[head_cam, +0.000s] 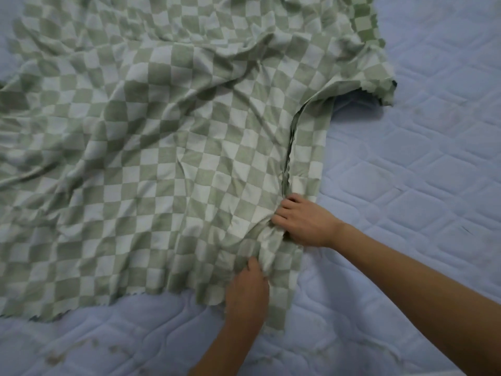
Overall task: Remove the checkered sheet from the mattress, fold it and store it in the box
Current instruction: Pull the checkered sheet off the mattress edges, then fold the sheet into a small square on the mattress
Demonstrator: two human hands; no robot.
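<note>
The green-and-white checkered sheet [151, 147] lies wrinkled over the left and middle of the pale blue quilted mattress [406, 172]. Its right side is folded over, with a scalloped edge running down the fold. My right hand [301, 221] grips a bunch of the sheet at the lower end of that fold, fingers curled into the cloth. Just below it, my left hand [248, 291] pinches the gathered cloth near the sheet's front edge. The storage box is not in view.
Bare mattress shows to the right and along the front. A few brownish stains [70, 351] mark the mattress at the lower left.
</note>
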